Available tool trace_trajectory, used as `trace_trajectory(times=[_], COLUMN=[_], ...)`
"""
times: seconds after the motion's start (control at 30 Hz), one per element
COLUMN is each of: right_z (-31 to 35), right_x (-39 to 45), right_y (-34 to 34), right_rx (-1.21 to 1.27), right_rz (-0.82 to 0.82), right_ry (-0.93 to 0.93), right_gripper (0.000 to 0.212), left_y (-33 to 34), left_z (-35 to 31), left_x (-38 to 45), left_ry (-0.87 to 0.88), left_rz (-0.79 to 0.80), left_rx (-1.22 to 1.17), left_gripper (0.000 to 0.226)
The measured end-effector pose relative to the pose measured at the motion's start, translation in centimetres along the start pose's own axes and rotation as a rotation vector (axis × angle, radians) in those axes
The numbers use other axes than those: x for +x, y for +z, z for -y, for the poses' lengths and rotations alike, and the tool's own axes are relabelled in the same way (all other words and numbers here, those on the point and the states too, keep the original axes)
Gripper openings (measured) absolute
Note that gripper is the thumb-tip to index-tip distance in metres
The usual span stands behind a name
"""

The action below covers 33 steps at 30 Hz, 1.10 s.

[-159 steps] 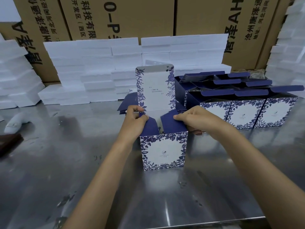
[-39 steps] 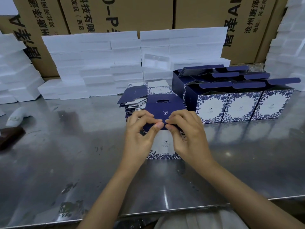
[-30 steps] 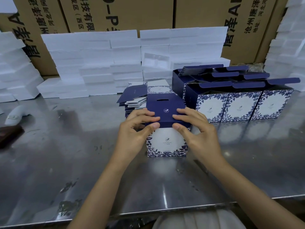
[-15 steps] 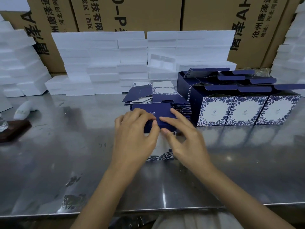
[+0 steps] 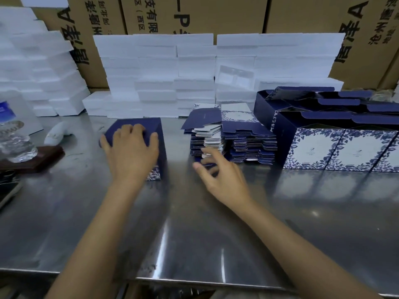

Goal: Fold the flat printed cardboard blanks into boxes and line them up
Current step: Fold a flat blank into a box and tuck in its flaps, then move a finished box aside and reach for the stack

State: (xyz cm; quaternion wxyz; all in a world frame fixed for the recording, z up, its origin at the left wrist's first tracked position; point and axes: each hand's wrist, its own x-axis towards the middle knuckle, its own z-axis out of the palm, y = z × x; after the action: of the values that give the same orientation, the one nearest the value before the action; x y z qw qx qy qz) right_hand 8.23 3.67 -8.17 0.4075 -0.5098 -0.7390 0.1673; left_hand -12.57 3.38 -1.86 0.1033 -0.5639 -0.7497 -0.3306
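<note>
A folded navy box with blue floral print (image 5: 158, 147) stands on the steel table (image 5: 194, 244), left of centre. My left hand (image 5: 131, 152) lies over its closed top, fingers curled over the edges and gripping it. My right hand (image 5: 222, 178) hovers free with loosely spread fingers just in front of the stack of flat printed blanks (image 5: 233, 139), holding nothing. Several finished boxes (image 5: 341, 147) with open lids stand in rows at the right.
White foam blocks (image 5: 194, 72) are piled along the back, with brown cartons (image 5: 194, 14) behind them. A plastic water bottle (image 5: 13, 134) stands on a dark block at the left edge, next to a small white object (image 5: 58, 132).
The box's top got closed, and my left hand has carried the box to the left. My right hand has let go and moved toward the stack of blanks.
</note>
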Motion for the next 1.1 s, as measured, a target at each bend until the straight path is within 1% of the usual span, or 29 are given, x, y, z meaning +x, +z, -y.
trace_trajectory(times=[0.03, 0.07, 0.13, 0.23, 0.33, 0.43, 0.6, 0.73, 0.83, 0.87, 0.93, 0.97, 1.0, 1.03, 1.07, 1.1], right_z=[-0.9, -1.7, -3.5, -5.2, -5.4, -5.4, -6.0, -6.4, -6.5, -6.5, -6.5, -6.5, -6.5, -6.5, -6.5, -6.4], right_x=[0.7, 1.4, 2.5, 4.1, 5.4, 6.1, 6.5, 6.8, 6.9, 7.0, 6.9, 6.9, 6.9, 6.9, 6.9, 6.9], right_y=[0.1, 0.0, -0.1, -0.2, 0.4, 0.9, 1.2, 1.4, 1.3, 1.3, 1.3, 1.3, 1.4, 1.4, 1.4, 1.3], right_rx=[-0.013, -0.029, -0.083, -0.114, -0.195, -0.270, -0.244, -0.235, -0.223, -0.219, -0.207, -0.200, -0.194, -0.190, -0.187, -0.181], right_rz=[-0.021, -0.036, -0.028, 0.005, 0.060, 0.103, 0.116, 0.112, 0.110, 0.107, 0.101, 0.102, 0.105, 0.107, 0.108, 0.106], right_ry=[0.047, 0.091, 0.149, 0.189, 0.157, 0.069, 0.033, 0.017, 0.013, 0.013, 0.018, 0.020, 0.020, 0.020, 0.023, 0.026], right_gripper=[0.033, 0.030, 0.041, 0.043, 0.047, 0.046, 0.047, 0.047, 0.047, 0.047, 0.048, 0.048, 0.049, 0.049, 0.049, 0.050], left_y=[0.7, 1.4, 3.1, 5.4, 7.3, 8.8, 10.8, 11.9, 12.4, 12.5, 12.7, 12.7, 12.7, 12.8, 12.9, 12.9], left_z=[0.7, 1.3, 2.4, 3.7, 5.0, 6.3, 7.5, 8.0, 7.7, 7.4, 6.5, 5.7, 4.6, 3.2, 1.5, -0.3], left_x=[1.7, 3.6, 7.2, 12.2, 16.0, 18.9, 22.7, 24.5, 24.6, 24.2, 23.1, 22.4, 21.6, 20.9, 20.0, 19.2], left_ry=[-0.014, -0.029, -0.060, -0.086, -0.072, -0.051, -0.067, -0.074, -0.072, -0.050, 0.049, 0.088, 0.113, 0.129, 0.130, 0.100], left_rz=[0.010, 0.023, 0.049, 0.076, 0.052, 0.026, 0.036, 0.048, 0.079, 0.052, -0.093, -0.177, -0.218, -0.200, -0.126, -0.005], left_rx=[-0.015, -0.039, -0.089, -0.166, -0.186, -0.156, -0.138, -0.146, -0.096, -0.071, -0.011, -0.002, -0.037, -0.110, -0.199, -0.277], left_gripper=[0.039, 0.037, 0.035, 0.032, 0.030, 0.031, 0.031, 0.028, 0.029, 0.029, 0.032, 0.035, 0.037, 0.037, 0.037, 0.038])
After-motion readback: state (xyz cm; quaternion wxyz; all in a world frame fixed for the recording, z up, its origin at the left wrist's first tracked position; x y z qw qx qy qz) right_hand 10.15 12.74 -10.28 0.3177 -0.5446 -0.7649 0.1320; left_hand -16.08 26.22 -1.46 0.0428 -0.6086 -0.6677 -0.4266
